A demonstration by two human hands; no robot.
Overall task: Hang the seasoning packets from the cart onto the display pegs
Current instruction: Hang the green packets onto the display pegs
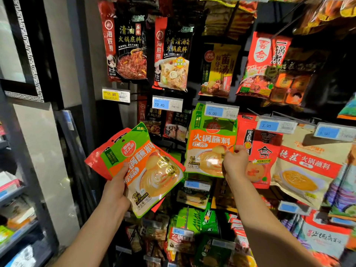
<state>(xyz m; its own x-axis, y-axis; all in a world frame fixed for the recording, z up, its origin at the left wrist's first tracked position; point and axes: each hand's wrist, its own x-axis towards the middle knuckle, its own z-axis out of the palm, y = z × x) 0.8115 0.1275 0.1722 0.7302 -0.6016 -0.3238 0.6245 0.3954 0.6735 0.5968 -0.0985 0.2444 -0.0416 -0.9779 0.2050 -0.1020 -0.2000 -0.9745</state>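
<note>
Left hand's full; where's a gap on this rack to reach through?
A dark strip between the black soup packet and the yellow packet, and the bare grey pillar left of the 11.80 tag. The row beside the right hand is packed tight.

A red packet [96, 162] sits mostly hidden behind the green-orange packet [146, 170] at 8 o'clock; the price tag [329, 132] at 3 o'clock (blue) is too blurred to read.
</note>
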